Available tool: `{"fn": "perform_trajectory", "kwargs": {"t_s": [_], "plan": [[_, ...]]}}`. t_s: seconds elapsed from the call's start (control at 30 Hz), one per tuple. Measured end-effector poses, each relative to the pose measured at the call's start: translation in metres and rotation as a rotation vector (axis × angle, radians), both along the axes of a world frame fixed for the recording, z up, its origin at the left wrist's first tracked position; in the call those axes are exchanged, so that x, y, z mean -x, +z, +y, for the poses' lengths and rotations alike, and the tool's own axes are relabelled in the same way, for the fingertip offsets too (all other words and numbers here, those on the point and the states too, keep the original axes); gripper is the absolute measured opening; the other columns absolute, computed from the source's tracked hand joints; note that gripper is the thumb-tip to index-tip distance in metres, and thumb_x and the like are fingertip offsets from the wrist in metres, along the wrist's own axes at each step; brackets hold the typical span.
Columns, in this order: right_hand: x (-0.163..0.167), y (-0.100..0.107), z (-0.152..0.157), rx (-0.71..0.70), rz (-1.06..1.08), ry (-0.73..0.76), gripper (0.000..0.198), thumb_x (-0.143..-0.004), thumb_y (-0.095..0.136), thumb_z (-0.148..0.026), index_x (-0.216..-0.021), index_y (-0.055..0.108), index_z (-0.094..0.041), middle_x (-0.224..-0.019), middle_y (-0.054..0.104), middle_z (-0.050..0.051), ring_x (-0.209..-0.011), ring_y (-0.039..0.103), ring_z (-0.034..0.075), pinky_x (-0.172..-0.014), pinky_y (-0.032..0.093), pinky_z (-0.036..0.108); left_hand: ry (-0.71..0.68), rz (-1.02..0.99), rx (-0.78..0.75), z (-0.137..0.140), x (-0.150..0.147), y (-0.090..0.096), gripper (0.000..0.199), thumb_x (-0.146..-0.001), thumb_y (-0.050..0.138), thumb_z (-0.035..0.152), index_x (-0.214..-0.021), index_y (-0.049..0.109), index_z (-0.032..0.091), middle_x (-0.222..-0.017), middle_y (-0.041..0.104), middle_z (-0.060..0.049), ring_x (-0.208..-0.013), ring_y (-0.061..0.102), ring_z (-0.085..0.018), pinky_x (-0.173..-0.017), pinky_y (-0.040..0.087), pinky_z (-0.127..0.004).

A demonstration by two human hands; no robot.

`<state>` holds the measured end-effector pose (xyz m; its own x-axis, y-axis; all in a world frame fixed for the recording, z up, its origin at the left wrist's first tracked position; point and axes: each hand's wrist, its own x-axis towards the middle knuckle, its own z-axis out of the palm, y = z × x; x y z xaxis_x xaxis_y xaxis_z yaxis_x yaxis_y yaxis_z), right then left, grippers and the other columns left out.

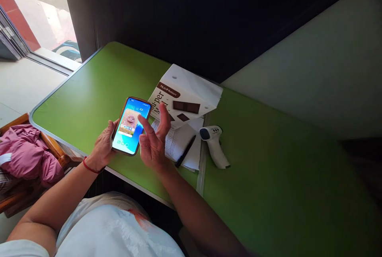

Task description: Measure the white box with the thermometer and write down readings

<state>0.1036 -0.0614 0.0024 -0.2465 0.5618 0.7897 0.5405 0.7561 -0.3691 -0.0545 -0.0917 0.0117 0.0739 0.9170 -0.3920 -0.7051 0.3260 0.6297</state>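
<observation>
From the head camera, the phone (131, 126) sits up off the green desk (89, 90), cradled in the left hand (103, 147), whose fingers wrap its left edge and underside while the lit screen faces up toward the camera. The left hand is closed around the phone's body (a red cord circles that wrist). The right hand (153, 139) stands just beside the phone's right edge, fingers loosely spread and not gripping anything, with one fingertip over the upper right part of the screen; whether it actually touches the glass cannot be told. The two hands are close together, the phone between them, above the near edge of the desk.

Just behind the right hand lies a white NutriMotion packet (186, 96) with brown chocolate-bar pictures, partly resting on a sheet of printed paper (179, 143). A black pen (185, 151) lies diagonally on that paper, near the right hand. To the right of the pen, a white infrared thermometer (214, 143) lies on its side on the desk. At the far left, pink cloth (25, 155) is heaped on a wooden chair (55, 149).
</observation>
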Motion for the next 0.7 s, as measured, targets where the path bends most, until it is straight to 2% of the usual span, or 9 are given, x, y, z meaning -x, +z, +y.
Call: {"fn": "perform_trajectory", "kwargs": {"t_s": [0.23, 0.43, 0.57, 0.7], "plan": [[-0.006, -0.013, 0.000, 0.000, 0.068, 0.027, 0.056, -0.110, 0.021, -0.038, -0.164, 0.034, -0.039, -0.176, 0.014, 0.005, -0.163, 0.023, 0.035, -0.126, 0.030, 0.068, 0.045, -0.085, 0.010, 0.002, 0.001, 0.002, 0.052, -0.110, 0.045, 0.050, -0.143, 0.067, 0.016, -0.128, 0.078, -0.012, -0.119, 0.075, -0.029, -0.105, 0.059, -0.038], [-0.007, -0.023, -0.001, 0.019, 0.059, 0.047, 0.056, -0.110, 0.021, -0.036, -0.165, 0.029, -0.036, -0.175, 0.018, 0.007, -0.163, 0.023, 0.031, -0.124, 0.035, 0.066, 0.096, -0.053, 0.028, 0.006, 0.004, 0.008, 0.056, -0.114, 0.029, 0.045, -0.144, 0.064, 0.013, -0.123, 0.080, -0.013, -0.114, 0.077, -0.026, -0.104, 0.059, -0.037], [-0.005, -0.027, -0.005, 0.072, 0.077, 0.072, 0.056, -0.109, 0.024, -0.037, -0.165, 0.029, -0.036, -0.173, 0.023, 0.009, -0.161, 0.027, 0.032, -0.122, 0.038, 0.068, 0.131, -0.032, -0.036, 0.014, 0.019, 0.010, 0.059, -0.112, 0.035, 0.053, -0.148, 0.060, 0.015, -0.127, 0.078, -0.014, -0.118, 0.075, -0.030, -0.104, 0.059, -0.040], [-0.003, -0.031, -0.009, 0.145, 0.088, 0.098, 0.054, -0.109, 0.029, -0.041, -0.163, 0.032, -0.035, -0.170, 0.030, 0.011, -0.158, 0.032, 0.034, -0.121, 0.039, 0.068, 0.172, -0.018, -0.069, 0.027, 0.040, 0.014, 0.062, -0.111, 0.033, 0.056, -0.152, 0.057, 0.016, -0.127, 0.078, -0.013, -0.117, 0.076, -0.031, -0.100, 0.061, -0.041]]}}
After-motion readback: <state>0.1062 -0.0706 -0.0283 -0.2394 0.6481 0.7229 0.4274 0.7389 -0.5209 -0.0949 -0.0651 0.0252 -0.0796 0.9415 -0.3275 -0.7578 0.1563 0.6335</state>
